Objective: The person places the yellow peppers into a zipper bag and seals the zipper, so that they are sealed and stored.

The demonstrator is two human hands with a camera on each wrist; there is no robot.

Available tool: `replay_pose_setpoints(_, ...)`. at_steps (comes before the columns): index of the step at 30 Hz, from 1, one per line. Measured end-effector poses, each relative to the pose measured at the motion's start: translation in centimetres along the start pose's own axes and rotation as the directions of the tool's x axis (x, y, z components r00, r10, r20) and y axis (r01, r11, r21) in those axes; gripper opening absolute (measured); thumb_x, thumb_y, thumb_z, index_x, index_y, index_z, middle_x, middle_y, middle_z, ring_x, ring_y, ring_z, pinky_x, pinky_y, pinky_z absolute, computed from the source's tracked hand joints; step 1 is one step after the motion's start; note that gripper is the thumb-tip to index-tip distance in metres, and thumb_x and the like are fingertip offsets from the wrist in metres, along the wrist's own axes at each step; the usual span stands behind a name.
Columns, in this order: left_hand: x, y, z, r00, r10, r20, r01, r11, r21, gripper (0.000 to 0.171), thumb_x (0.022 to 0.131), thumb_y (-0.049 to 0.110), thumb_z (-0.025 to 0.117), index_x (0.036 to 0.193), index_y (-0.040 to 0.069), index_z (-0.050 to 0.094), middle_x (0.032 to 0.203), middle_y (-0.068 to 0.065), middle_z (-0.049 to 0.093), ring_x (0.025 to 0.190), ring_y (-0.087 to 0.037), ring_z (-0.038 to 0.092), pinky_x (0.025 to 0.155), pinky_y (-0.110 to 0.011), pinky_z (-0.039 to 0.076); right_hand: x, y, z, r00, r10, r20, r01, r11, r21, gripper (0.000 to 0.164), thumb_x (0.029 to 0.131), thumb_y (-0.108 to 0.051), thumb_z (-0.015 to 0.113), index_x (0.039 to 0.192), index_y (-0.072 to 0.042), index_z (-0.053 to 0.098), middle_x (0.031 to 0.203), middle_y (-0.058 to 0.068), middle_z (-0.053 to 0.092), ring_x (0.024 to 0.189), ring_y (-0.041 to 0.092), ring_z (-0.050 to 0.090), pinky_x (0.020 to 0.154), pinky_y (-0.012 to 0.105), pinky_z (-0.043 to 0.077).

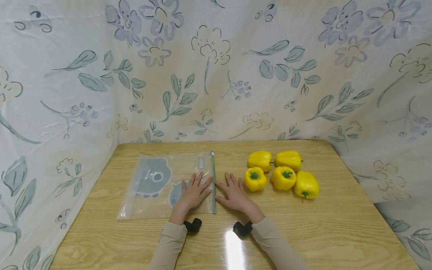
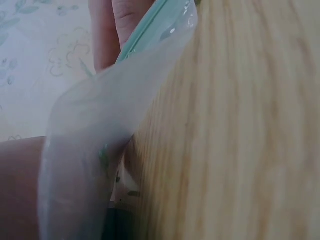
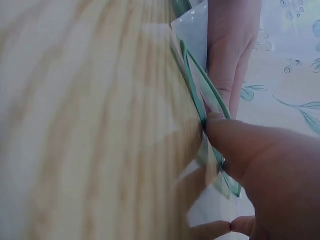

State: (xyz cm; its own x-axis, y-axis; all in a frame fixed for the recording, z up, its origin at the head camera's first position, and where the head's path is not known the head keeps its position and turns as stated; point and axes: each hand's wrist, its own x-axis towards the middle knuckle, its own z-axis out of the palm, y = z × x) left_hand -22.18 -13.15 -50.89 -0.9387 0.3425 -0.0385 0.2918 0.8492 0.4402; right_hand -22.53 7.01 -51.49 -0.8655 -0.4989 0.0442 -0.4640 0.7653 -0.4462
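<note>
A clear zip bag [image 1: 185, 162] with blue animal prints lies flat, its green zip edge [image 1: 213, 195] towards the right. My left hand [image 1: 194, 194] rests on the bag with its fingers spread, the tips close to the zip. On the other side my right hand [image 1: 237, 195] lies with spread fingers, its thumb and index finger at the zip edge. In the right wrist view two green zip strips [image 3: 192, 92] stand slightly apart, with the right thumb [image 3: 235, 145] at the gap. The left wrist view shows part of the translucent bag [image 2: 95, 105] lifted off the wood.
Several yellow bell peppers [image 1: 283, 178] with green stems sit right of the bag, close to my right hand's fingers. The wooden table [image 1: 324, 232] reaches back to a floral cloth [image 1: 216, 101]. Dark wrist cameras [image 1: 194, 225] are worn below both hands.
</note>
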Motion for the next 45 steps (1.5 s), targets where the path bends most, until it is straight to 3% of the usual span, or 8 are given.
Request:
replay_pose_setpoints(20, 0.07, 0.23, -0.07, 0.998, -0.030, -0.063, 0.029, 0.999, -0.020, 0.044, 0.098, 0.036, 0.041, 0.140, 0.024, 0.043, 0.153, -0.013, 0.022, 0.140, -0.040, 0.011, 0.102, -0.072, 0.000, 0.21, 0.03, 0.51, 0.999, 0.038, -0.024, -0.039, 0.999, -0.021, 0.060, 0.088, -0.053, 0.053, 0.139, -0.023, 0.045, 0.152, 0.021, 0.017, 0.140, 0.039, 0.011, 0.109, 0.063, 0.007)
replay_pose_setpoints(38, 0.11, 0.07, -0.69, 0.983, -0.007, -0.183, 0.001, 0.999, -0.037, 0.042, 0.099, 0.040, 0.037, 0.139, 0.031, 0.043, 0.150, -0.011, 0.029, 0.137, -0.039, 0.022, 0.102, -0.072, 0.000, 0.25, -0.03, 0.44, 0.999, 0.031, -0.027, -0.032, 0.999, -0.042, 0.059, 0.089, -0.054, 0.050, 0.140, -0.025, 0.043, 0.151, 0.021, 0.019, 0.140, 0.040, 0.012, 0.109, 0.063, 0.009)
replay_pose_setpoints(45, 0.11, -0.15, -0.79, 0.981, 0.030, -0.194, -0.044, 0.997, -0.067, 0.043, 0.099, 0.039, 0.037, 0.139, 0.027, 0.043, 0.149, -0.013, 0.031, 0.136, -0.041, 0.022, 0.101, -0.073, 0.000, 0.39, 0.10, 0.75, 0.998, 0.060, -0.010, -0.061, 0.997, -0.048, 0.060, 0.088, -0.056, 0.049, 0.141, -0.029, 0.039, 0.153, 0.018, 0.015, 0.141, 0.037, 0.008, 0.111, 0.060, 0.005)
